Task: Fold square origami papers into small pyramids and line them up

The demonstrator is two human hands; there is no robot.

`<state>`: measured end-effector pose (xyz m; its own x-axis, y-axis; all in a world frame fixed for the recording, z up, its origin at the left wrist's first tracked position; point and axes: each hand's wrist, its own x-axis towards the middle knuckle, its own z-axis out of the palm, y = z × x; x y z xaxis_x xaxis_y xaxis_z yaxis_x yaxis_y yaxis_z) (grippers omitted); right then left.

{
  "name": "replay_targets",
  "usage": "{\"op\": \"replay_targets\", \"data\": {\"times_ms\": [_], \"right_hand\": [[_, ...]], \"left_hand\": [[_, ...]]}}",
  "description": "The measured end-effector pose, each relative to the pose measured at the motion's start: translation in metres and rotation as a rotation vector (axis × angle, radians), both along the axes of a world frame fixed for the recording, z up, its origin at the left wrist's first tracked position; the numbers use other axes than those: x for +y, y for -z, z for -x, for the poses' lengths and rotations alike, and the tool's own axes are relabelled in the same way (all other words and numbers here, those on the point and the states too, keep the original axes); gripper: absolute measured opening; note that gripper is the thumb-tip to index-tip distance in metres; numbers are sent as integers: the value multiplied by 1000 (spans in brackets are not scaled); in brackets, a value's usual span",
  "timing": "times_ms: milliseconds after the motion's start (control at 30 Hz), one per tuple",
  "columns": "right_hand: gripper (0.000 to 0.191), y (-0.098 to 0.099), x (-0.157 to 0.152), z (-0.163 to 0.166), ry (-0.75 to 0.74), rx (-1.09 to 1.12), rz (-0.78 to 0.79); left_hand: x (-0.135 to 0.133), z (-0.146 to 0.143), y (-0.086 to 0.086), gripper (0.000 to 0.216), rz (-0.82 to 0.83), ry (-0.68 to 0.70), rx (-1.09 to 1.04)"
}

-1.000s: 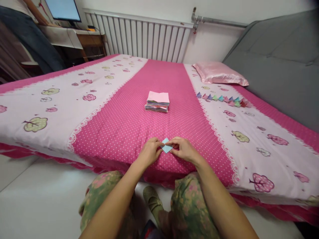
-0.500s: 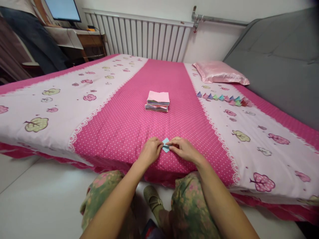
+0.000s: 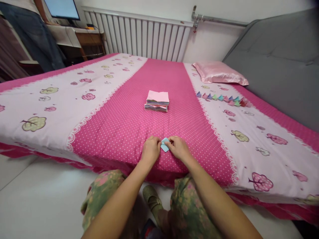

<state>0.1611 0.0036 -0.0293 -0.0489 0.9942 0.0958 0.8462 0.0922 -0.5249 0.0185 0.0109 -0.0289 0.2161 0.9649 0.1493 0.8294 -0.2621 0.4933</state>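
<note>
A small light-blue folded paper (image 3: 164, 145) lies on the pink dotted bedspread (image 3: 129, 126) near the bed's front edge. My left hand (image 3: 151, 150) pinches its left side and my right hand (image 3: 178, 147) pinches its right side, fingers curled and pressed on the paper. Farther up the pink stripe sits a stack of square papers (image 3: 157, 101) with a pink sheet on top. A row of several small folded paper pieces (image 3: 222, 98) in mixed colours lies on the white band to the right.
A pink satin pillow (image 3: 219, 73) rests by the grey headboard (image 3: 279, 63). A white radiator (image 3: 139, 36) lines the far wall. At the far left stand a desk with a monitor (image 3: 62, 9) and a person in jeans (image 3: 32, 36). My knees are below the bed edge.
Both hands have closed in on the blue paper, which now shows smaller between the fingers. The person at the far left has shifted slightly.
</note>
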Motion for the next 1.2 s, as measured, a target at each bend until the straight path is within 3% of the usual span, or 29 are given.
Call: {"op": "replay_targets", "data": {"times_ms": [267, 467, 667, 967, 1200], "right_hand": [[15, -1, 0, 5, 100, 41, 13], [14, 0, -1, -1, 42, 160, 28], [11, 2, -2, -9, -74, 234, 44], [22, -5, 0, -9, -132, 111, 42], [25, -5, 3, -2, -39, -3, 74]], "left_hand": [[-5, 10, -12, 18, 132, -144, 13], [-1, 11, -7, 26, 151, -30, -143], [-2, 10, -7, 27, 146, 55, -137], [-2, 12, -7, 24, 121, 98, -92], [-4, 8, -5, 24, 107, 28, -63]]}}
